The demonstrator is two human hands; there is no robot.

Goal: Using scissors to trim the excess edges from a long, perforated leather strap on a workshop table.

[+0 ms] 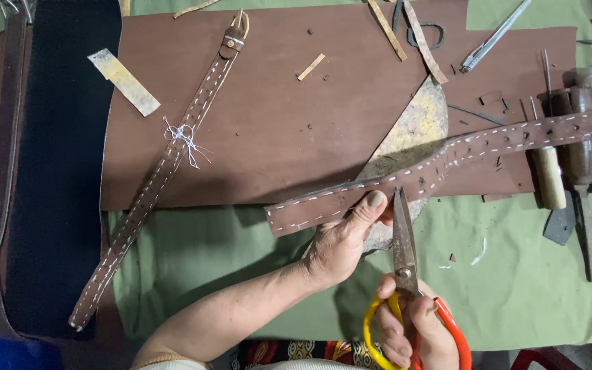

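Head cam looks straight down on a worktop draped in green cloth (193, 260), with a big sheet of brown leather (289, 109) laid across the top half. The left hand (340, 247) has its grip pinched on a long brown leather strap with white stitching along both edges (405, 181), thumb pressed on top near the free end, the rest of the strap running off to the right edge of frame. The right hand (412, 329) has fingers clenched through the loops of a pair of orange- and yellow-handled scissors (404, 267), blades pointing up, tips right at the strap's lower edge beside the thumb.

What could go wrong, judging from this: that thumb sits awfully near the blades, so a slip might nick it. The strap also sags unsupported between hand and worktop, so it could twist and the blades might catch the white stitching instead of whatever they're aimed at.

A second stitched strap with a metal buckle (166, 157) lies diagonally on the left, a knot of white thread on it. Wooden-handled tools (570, 171) sit at right.

Hard to tell: whether the blades are parted or closed, since they look edge-on. The right hand is cut off by the bottom of frame, and the round worn pad (416, 127) under the strap is mostly covered.
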